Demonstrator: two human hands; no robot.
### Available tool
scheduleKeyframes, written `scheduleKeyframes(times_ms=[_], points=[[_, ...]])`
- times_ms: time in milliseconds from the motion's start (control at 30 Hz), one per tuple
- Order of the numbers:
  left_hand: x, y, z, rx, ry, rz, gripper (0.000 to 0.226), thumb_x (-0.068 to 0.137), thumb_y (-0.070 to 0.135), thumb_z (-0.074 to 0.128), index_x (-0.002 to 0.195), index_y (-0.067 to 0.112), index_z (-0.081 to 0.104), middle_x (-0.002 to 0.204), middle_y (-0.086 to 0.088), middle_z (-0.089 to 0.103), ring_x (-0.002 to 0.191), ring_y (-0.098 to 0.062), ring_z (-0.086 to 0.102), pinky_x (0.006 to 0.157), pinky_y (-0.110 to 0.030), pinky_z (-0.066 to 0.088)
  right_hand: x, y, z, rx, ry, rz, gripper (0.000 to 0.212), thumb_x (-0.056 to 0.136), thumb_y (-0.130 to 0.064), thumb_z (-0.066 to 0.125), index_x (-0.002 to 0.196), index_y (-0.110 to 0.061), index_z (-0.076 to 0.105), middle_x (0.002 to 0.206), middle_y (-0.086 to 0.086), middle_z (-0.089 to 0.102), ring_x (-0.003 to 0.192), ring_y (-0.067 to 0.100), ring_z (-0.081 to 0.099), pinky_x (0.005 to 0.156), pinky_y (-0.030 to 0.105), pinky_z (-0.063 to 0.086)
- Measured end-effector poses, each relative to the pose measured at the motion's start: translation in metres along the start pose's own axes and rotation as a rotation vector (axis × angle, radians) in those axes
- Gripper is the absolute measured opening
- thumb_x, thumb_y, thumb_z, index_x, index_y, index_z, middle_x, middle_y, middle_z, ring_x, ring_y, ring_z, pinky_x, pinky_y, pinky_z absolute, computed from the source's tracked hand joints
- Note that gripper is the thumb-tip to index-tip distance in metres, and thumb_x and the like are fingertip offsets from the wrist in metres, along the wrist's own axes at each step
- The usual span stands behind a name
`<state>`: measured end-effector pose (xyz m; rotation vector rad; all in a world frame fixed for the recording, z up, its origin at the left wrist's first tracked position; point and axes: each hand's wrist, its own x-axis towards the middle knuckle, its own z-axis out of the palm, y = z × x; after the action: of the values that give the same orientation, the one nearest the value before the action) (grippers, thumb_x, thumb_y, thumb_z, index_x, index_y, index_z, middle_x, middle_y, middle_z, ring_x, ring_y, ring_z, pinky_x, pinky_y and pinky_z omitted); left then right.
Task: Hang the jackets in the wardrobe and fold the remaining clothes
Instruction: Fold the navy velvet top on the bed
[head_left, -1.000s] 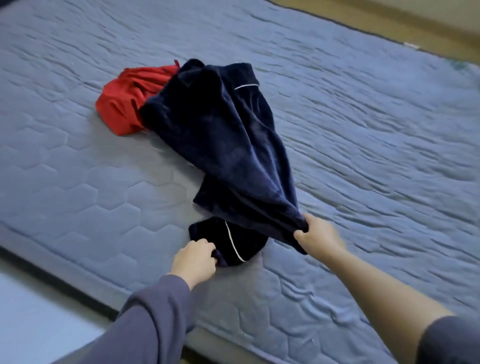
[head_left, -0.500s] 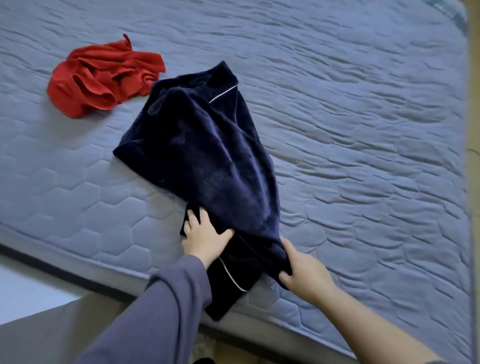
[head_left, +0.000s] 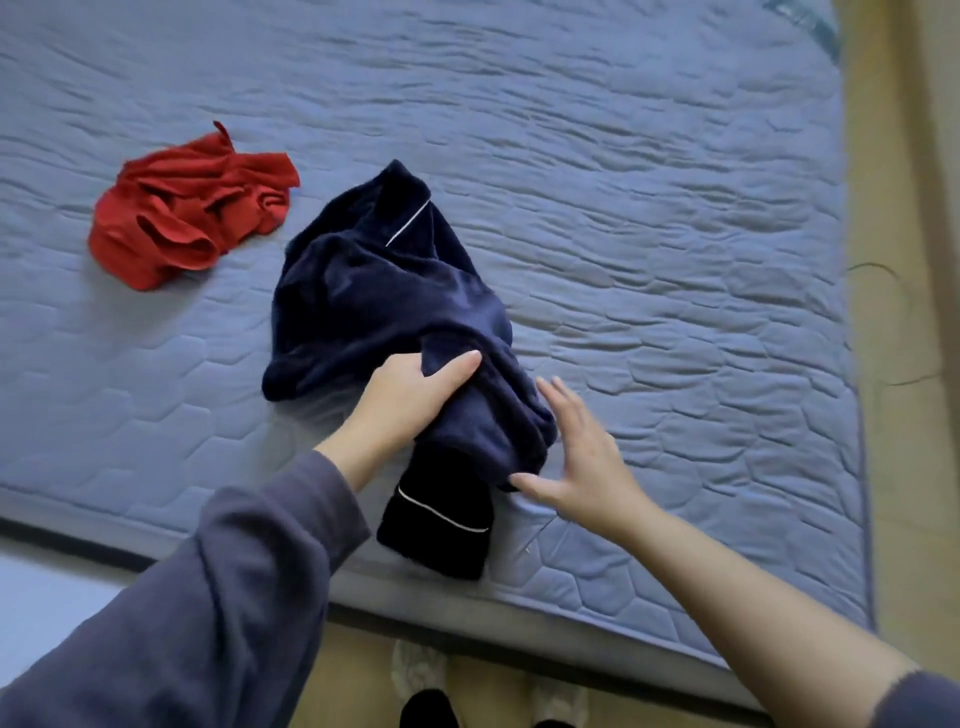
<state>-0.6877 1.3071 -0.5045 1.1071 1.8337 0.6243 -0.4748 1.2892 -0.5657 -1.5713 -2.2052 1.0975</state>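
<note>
navy garment (head_left: 384, 291), centre of mattress (head_left: 675, 208), red garment (head_left: 192, 218) at its ten o'clock: left hand (head_left: 410, 395) now grips a fold, right hand (head_left: 576, 457) has released, fingers spread at four o'clock; folding barely begun.

Mattress (head_left: 675, 260): fills most of frame; floor (head_left: 909, 467) at right edge.
Smaller garment (head_left: 192, 213): on mattress, upper left.
Larger garment (head_left: 384, 291): on mattress, centre, apart from smaller garment.
Left hand (head_left: 410, 395): on larger garment's lower part.
Right hand (head_left: 576, 452): at its right edge.
</note>
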Motion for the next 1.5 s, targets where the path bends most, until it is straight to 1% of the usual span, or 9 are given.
scheduleKeyframes(times_ms=[233,367,500,600,800,933,1200,1367,1500], points=[[-0.046,0.11,-0.067,-0.389,-0.153,0.245,0.017,0.094,0.034,0.056,0.089,0.022,0.066,0.09,0.007,0.068,0.084,0.0,0.062,0.084,-0.026,0.049,0.015,-0.117,-0.076,0.699,0.235,0.049,0.021,0.069,-0.016,0.059,0.089,-0.019,0.06,0.079,-0.008,0.062,0.077,0.002,0.056,0.069,0.023,0.046],[-0.049,0.099,-0.077,-0.191,-0.323,0.352,0.055,0.073,0.047,0.069,0.122,0.04,0.046,0.122,0.02,0.057,0.115,0.005,0.053,0.097,-0.015,0.042,0.013,-0.126,-0.104,1.087,0.08,0.238,0.036,0.067,-0.013,0.054,0.095,0.01,0.055,0.091,0.013,0.054,0.087,0.026,0.05,0.078,0.039,0.041],[-0.047,0.085,-0.055,-0.245,-0.164,0.241,0.019,0.089,0.001,0.059,0.078,0.017,0.059,0.06,0.018,0.066,0.059,0.009,0.058,0.059,-0.015,0.046,-0.002,-0.111,-0.11,1.13,-0.055,0.415,0.026,0.057,-0.023,0.062,0.078,-0.014,0.05,0.075,0.008,0.042,0.069,0.024,0.042,0.061,0.032,0.034],[-0.039,0.08,-0.065,-0.257,-0.027,0.107,0.03,0.09,-0.004,0.053,0.068,0.016,0.057,0.047,0.014,0.059,0.047,0.004,0.054,0.052,-0.014,0.046,-0.013,-0.079,-0.132,0.874,0.094,0.526,0.007,0.075,-0.019,0.053,0.072,-0.013,0.056,0.063,0.007,0.047,0.064,0.022,0.045,0.054,0.029,0.032],[-0.02,0.097,-0.082,0.361,0.107,0.398,0.039,0.071,-0.006,0.051,0.098,0.015,0.069,0.097,-0.01,0.064,0.094,-0.026,0.059,0.078,-0.023,0.039,-0.002,-0.041,-0.168,-0.077,0.238,0.398,0.021,0.084,-0.014,0.049,0.099,-0.022,0.063,0.099,0.009,0.064,0.099,0.032,0.058,0.082,0.04,0.046],[-0.01,0.086,-0.068,0.451,0.173,0.162,0.065,0.078,-0.003,0.05,0.141,0.009,0.039,0.135,-0.023,0.041,0.123,-0.038,0.044,0.105,-0.039,0.034,-0.003,-0.033,-0.143,-0.136,0.215,0.452,0.056,0.083,-0.019,0.051,0.138,-0.02,0.042,0.134,0.015,0.05,0.123,0.036,0.046,0.101,0.049,0.04],[-0.001,-0.035,0.012,0.644,-0.145,-0.042,0.038,0.084,0.027,0.057,0.119,0.016,0.055,0.124,-0.006,0.058,0.113,-0.025,0.054,0.092,-0.035,0.046,-0.02,0.033,-0.035,-0.221,-0.206,0.552,0.056,0.086,-0.022,0.05,0.141,-0.022,0.037,0.139,0.009,0.042,0.125,0.03,0.044,0.1,0.04,0.042],[0.034,-0.061,0.071,0.304,-0.18,-0.158,0.085,0.079,0.05,0.068,0.146,0.016,0.028,0.143,-0.011,0.04,0.127,-0.024,0.045,0.098,-0.028,0.038,0.008,0.074,0.017,0.016,-0.141,0.556,0.09,0.08,-0.023,0.063,0.151,-0.031,0.009,0.155,0.011,0.021,0.137,0.03,0.034,0.11,0.039,0.034],[0.063,-0.06,0.115,0.09,-0.16,-0.363,0.107,0.077,0.05,0.07,0.151,0.019,0.0,0.152,-0.017,0.022,0.133,-0.032,0.036,0.107,-0.038,0.032,0.029,0.083,0.053,-0.016,-0.305,0.243,0.08,0.079,-0.014,0.06,0.149,-0.026,0.025,0.15,0.004,0.032,0.137,0.022,0.035,0.11,0.031,0.032]])
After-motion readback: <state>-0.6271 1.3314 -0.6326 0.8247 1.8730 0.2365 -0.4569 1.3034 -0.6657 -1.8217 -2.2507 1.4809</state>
